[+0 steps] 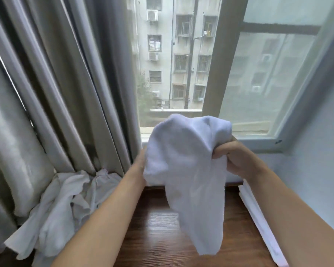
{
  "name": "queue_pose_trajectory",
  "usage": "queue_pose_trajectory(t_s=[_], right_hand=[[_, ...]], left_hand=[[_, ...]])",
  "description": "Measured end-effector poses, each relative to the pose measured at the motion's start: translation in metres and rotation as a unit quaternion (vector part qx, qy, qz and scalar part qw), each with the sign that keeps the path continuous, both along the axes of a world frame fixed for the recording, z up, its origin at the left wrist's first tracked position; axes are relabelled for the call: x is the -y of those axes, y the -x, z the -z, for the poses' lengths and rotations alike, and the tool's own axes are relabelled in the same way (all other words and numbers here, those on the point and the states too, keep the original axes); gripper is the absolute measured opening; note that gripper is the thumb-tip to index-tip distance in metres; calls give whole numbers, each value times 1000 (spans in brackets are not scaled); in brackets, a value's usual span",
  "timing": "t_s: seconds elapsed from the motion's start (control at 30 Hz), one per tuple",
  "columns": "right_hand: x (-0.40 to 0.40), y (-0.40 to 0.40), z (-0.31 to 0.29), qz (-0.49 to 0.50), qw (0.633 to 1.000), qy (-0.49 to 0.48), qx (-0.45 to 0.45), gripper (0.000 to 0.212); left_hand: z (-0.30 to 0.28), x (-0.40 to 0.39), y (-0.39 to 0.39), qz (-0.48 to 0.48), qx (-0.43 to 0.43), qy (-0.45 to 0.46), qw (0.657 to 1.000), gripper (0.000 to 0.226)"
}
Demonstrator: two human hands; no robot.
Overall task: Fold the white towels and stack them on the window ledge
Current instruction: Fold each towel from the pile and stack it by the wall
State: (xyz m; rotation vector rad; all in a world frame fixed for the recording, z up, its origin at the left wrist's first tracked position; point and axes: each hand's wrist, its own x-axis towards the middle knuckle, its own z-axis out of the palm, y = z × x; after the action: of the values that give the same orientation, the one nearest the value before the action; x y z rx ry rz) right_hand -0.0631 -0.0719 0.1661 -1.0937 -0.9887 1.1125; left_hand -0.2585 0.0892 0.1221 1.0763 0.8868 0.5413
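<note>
Head view, and both forearms come up from the bottom of the frame over the dark wooden window ledge (154,234). Right hand (237,158), right of centre, has its fingers curled tight round a bunched upper corner of the white towel (187,166). Left hand (141,162) is mostly hidden behind the cloth at centre; it touches the towel's left edge, but whether the fingers are closed on it I cannot tell. The towel hangs unfolded between the hands, its long tail drooping toward the ledge at lower centre. At lower left, a crumpled pile of white towels (60,209) lies on the ledge against the grey curtain (56,83). At lower right, folded towels (258,218) lie along the ledge beside the wall. Beyond, the window frame (218,60), and an apartment block (174,54) outside at top centre.
</note>
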Motion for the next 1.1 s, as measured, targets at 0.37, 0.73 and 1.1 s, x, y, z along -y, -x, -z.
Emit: queue_pose_trajectory(t_s=[0.37, 0.73, 1.1], right_hand=[[-14, -11, -34, 54, 998, 1, -10, 46], [-43, -12, -82, -105, 991, 86, 0, 38], [-57, 3, -107, 125, 987, -55, 85, 34]], left_hand=[[-130, -1, -9, -37, 92, -504, 858, 19], [-173, -8, -5, 117, 65, -568, 812, 7], [-175, -35, 4, 133, -65, -612, 777, 34]])
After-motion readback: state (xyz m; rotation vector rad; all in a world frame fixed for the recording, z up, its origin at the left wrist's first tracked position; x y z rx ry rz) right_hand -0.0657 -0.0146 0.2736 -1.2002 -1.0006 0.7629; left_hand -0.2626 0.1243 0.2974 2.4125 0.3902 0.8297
